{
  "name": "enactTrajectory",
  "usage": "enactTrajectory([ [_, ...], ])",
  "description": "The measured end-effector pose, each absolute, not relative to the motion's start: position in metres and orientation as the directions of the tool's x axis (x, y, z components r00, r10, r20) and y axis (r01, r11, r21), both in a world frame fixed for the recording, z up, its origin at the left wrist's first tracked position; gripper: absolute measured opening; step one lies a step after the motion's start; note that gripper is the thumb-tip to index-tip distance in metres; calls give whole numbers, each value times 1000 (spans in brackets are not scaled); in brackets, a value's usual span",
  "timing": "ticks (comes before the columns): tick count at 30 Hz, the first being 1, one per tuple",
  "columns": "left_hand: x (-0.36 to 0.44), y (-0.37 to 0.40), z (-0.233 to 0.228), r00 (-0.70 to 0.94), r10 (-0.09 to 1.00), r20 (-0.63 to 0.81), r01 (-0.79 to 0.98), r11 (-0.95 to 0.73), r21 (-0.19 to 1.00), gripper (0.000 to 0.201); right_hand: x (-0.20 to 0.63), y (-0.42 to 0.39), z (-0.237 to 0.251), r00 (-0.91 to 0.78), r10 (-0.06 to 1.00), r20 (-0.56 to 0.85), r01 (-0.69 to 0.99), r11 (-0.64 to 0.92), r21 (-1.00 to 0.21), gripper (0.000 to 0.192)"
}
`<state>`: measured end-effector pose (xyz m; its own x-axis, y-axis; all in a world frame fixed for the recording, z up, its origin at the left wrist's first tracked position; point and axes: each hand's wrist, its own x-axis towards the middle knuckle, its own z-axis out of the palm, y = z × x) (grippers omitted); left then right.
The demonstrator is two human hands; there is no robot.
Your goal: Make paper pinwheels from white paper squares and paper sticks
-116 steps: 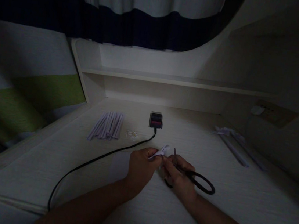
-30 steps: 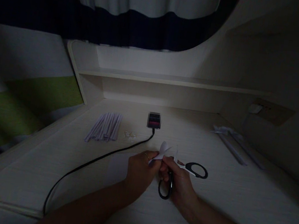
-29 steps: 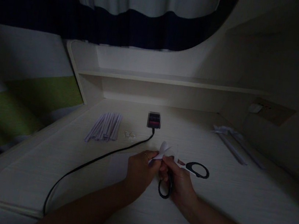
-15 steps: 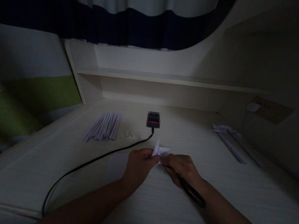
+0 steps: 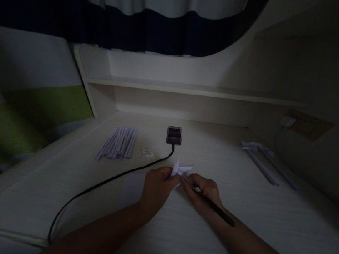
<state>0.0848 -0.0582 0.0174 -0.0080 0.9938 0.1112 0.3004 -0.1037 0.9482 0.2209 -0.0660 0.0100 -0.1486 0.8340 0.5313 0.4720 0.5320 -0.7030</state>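
A small white folded-paper pinwheel (image 5: 182,170) with pointed blades is pinched in my left hand (image 5: 157,186), thumb and fingers closed at its left side. My right hand (image 5: 206,193) grips a slim tool with a long black handle, apparently scissors (image 5: 219,211), near its front end. The handle points back over my right wrist, and the tip meets the pinwheel's middle. Exactly how the tip touches the paper is hidden by my fingers. Beneath my left hand lies a flat white sheet of paper (image 5: 132,187).
Rolled white paper sticks (image 5: 118,144) lie bundled at the left, beside a few tiny pale pieces (image 5: 146,152). A black cable (image 5: 101,182) curves from a small dark device (image 5: 174,135). Paper sticks with folded heads (image 5: 260,165) rest at the right. A shelf (image 5: 187,91) spans the back.
My right hand has turned, so the black handle shows edge-on as one narrow bar instead of a loop. The pinwheel has tilted slightly in my left hand.
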Motion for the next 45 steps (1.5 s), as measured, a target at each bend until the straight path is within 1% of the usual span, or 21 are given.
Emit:
enactTrajectory([
  [2, 85, -59, 15, 17, 987, 157, 281, -155, 947, 17, 210, -71, 10, 48, 925, 376, 347, 337, -875, 29],
  [3, 85, -60, 14, 32, 983, 178, 285, -180, 941, 18, 206, -73, 10, 94, 955, 282, 254, 251, -934, 30],
  [5, 84, -60, 12, 47, 976, 215, 331, -218, 918, 20, 199, -75, 10, 114, 984, 136, 60, 130, -990, 30],
  [8, 83, -61, 13, 63, 968, 243, 408, -248, 879, 22, 194, -77, 10, 103, 994, 20, -185, 39, -982, 31],
  [11, 83, -63, 16, 49, 962, 268, 468, -259, 845, 22, 191, -77, 8, 97, 994, -51, -366, -12, -930, 31],
  [15, 82, -63, 15, 58, 961, 269, 503, -261, 824, 22, 188, -77, 6, 44, 998, -53, -443, -28, -896, 30],
  [18, 81, -60, 12, 88, 966, 243, 468, -255, 846, 22, 188, -78, 7, 83, 996, -43, -344, -12, -939, 29],
  [21, 80, -55, 9, 79, 971, 225, 393, -238, 888, 19, 192, -78, 7, 127, 991, 44, -68, 53, -996, 29],
  [23, 80, -52, 9, 50, 981, 187, 334, -192, 923, 17, 198, -75, 4, 119, 976, 183, 159, 163, -974, 28],
  [24, 80, -50, 9, 33, 987, 156, 306, -159, 939, 16, 202, -72, 2, 84, 957, 279, 274, 247, -929, 27],
  [26, 80, -48, 10, 21, 996, 91, 249, -93, 964, 15, 211, -66, -2, -71, 876, 477, 467, 452, -760, 21],
  [27, 80, -47, 11, 24, 998, 62, 220, -65, 973, 15, 215, -62, -4, -155, 828, 539, 523, 532, -666, 20],
  [29, 81, -46, 12, 41, 999, 17, 160, -23, 987, 15, 223, -57, -5, -264, 757, 598, 566, 623, -539, 19],
  [30, 81, -46, 12, 51, 999, -2, 127, -5, 992, 15, 226, -56, -4, -292, 737, 610, 573, 645, -506, 19],
  [32, 81, -44, 12, 67, 997, -25, 62, 21, 998, 15, 228, -56, -2, -299, 727, 619, 566, 657, -498, 19],
  [35, 78, -37, 8, 46, 999, -24, 0, 24, 1000, 17, 228, -60, 4, -247, 769, 590, 506, 622, -597, 19],
  [38, 69, -25, 3, -60, 998, -26, -17, 25, 1000, 17, 231, -59, 9, -70, 858, 510, 477, 477, -738, 22],
  [40, 63, -17, 2, -107, 993, -55, -71, 48, 996, 16, 237, -53, 9, 45, 896, 442, 520, 357, -776, 25],
  [41, 60, -13, 2, -115, 991, -68, -123, 54, 991, 17, 240, -49, 9, 31, 910, 414, 563, 326, -760, 26],
  [42, 57, -10, 3, -122, 989, -77, -177, 55, 983, 16, 243, -45, 8, -27, 915, 402, 626, 329, -706, 25],
  [45, 52, -5, 6, -116, 990, -78, -309, 39, 950, 13, 248, -35, 0, -189, 926, 327, 792, 341, -507, 17],
])
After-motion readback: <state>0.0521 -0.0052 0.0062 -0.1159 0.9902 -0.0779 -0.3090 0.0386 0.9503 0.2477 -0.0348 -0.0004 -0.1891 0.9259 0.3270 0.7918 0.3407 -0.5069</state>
